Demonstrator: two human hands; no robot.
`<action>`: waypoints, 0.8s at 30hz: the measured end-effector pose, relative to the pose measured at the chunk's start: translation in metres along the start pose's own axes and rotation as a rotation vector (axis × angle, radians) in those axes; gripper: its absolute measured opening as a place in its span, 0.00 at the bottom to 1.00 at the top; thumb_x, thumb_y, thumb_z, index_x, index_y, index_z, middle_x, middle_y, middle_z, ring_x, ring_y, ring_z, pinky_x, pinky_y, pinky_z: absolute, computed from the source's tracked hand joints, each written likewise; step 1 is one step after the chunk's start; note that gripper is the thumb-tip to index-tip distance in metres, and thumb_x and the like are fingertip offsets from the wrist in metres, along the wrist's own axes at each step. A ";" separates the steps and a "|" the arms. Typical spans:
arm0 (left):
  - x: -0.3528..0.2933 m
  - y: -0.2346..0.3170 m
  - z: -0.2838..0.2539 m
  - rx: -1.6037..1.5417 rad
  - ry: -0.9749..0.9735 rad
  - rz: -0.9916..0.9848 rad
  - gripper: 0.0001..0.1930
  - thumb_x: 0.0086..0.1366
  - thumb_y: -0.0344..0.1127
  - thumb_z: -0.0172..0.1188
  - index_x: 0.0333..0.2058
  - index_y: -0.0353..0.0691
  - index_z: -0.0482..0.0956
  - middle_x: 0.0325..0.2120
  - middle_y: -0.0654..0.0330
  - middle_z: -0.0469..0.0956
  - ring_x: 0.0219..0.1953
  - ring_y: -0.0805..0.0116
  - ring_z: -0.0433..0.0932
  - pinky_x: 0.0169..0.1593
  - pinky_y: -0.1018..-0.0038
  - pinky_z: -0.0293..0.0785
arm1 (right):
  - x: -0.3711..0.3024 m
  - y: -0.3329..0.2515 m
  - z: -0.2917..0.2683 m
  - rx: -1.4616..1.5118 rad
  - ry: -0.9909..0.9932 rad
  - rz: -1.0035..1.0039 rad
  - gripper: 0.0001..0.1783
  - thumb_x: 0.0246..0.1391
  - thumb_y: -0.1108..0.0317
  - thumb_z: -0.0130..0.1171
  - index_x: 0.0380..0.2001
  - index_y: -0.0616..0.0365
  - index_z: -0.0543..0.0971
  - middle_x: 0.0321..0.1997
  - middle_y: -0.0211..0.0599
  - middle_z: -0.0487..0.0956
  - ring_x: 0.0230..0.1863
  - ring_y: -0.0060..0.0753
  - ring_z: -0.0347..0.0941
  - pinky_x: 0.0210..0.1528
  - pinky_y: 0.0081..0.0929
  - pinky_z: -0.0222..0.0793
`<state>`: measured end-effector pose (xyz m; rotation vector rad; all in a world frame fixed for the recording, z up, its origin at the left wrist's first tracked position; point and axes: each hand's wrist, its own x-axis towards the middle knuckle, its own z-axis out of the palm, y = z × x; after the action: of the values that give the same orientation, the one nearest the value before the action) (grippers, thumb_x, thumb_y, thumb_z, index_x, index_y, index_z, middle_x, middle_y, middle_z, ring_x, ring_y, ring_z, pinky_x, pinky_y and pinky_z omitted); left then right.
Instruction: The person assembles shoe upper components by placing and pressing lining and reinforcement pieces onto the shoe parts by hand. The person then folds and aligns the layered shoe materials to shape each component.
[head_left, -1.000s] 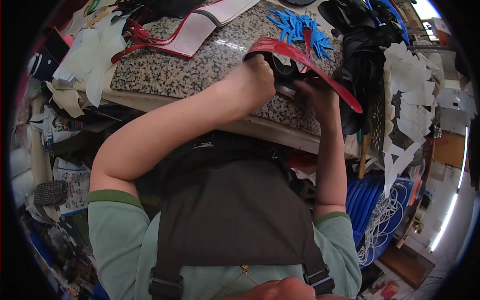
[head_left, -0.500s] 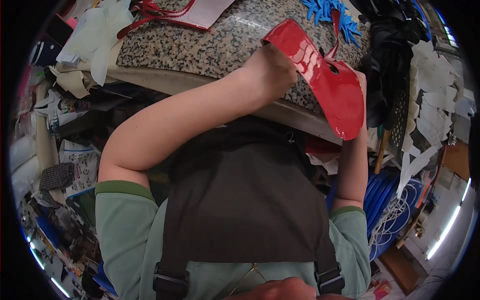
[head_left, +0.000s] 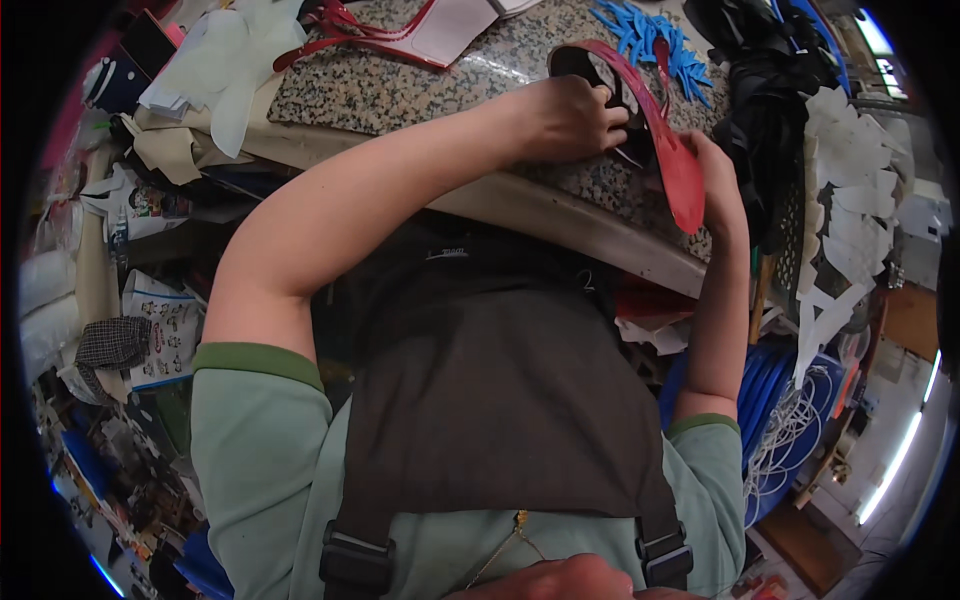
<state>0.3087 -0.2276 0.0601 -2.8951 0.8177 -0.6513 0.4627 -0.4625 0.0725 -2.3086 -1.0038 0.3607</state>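
**A curved, glossy red strip (head_left: 682,185) in mid-handling**

With 12 o'clock straight ahead, the strip stands arched at 1 o'clock, its upper end bent toward 10 and its flat tip pointing to 6. The bare right hand (head_left: 718,185) grips the lower part from the 3 o'clock side, some fingers hidden behind it. The bare left hand (head_left: 575,118) is at the 9 o'clock side, fingers curled beside the dark inner face; whether they pinch anything, I cannot tell.

Broad support under the flat part seems best, since a hard pinch would probably crease the shiny skin; the left hand should only steady the arch.

The tip hangs near the pale table's front edge (head_left: 520,213), a likely snag. Thin blue strips (head_left: 660,55) lie heaped beyond, toward 12; crumpled black sheets (head_left: 770,110) crowd 2. Easier room lies toward 10, over the speckled stone slab (head_left: 380,95).
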 end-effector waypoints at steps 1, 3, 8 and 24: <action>0.002 -0.009 -0.010 0.011 -0.001 0.053 0.10 0.62 0.36 0.56 0.36 0.41 0.83 0.33 0.58 0.82 0.38 0.58 0.83 0.37 0.64 0.79 | -0.009 -0.035 -0.009 -0.180 -0.019 -0.042 0.13 0.51 0.77 0.64 0.42 0.65 0.80 0.31 0.29 0.81 0.34 0.20 0.76 0.35 0.21 0.72; 0.007 -0.021 -0.025 -0.043 -0.044 0.056 0.10 0.62 0.34 0.54 0.36 0.39 0.83 0.32 0.54 0.83 0.37 0.56 0.84 0.38 0.64 0.79 | -0.022 -0.038 -0.017 0.043 -0.010 0.093 0.12 0.51 0.76 0.67 0.40 0.65 0.80 0.29 0.30 0.81 0.31 0.21 0.76 0.33 0.21 0.72; -0.013 -0.011 -0.085 -1.270 0.339 -0.519 0.15 0.62 0.24 0.60 0.49 0.36 0.78 0.46 0.54 0.81 0.48 0.60 0.82 0.51 0.71 0.78 | -0.063 -0.103 -0.006 0.736 0.058 0.121 0.12 0.54 0.69 0.69 0.38 0.64 0.80 0.34 0.31 0.81 0.34 0.20 0.75 0.40 0.20 0.72; -0.070 0.057 -0.083 -2.067 0.653 -0.727 0.30 0.64 0.30 0.59 0.65 0.42 0.64 0.56 0.58 0.74 0.59 0.64 0.73 0.63 0.62 0.68 | -0.045 -0.165 0.016 0.359 0.002 -0.292 0.18 0.46 0.66 0.74 0.36 0.65 0.79 0.33 0.40 0.81 0.32 0.37 0.76 0.39 0.28 0.71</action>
<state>0.1924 -0.2365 0.0990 -5.1353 0.2362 -1.4395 0.3302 -0.3998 0.1620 -1.8139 -1.1515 0.3827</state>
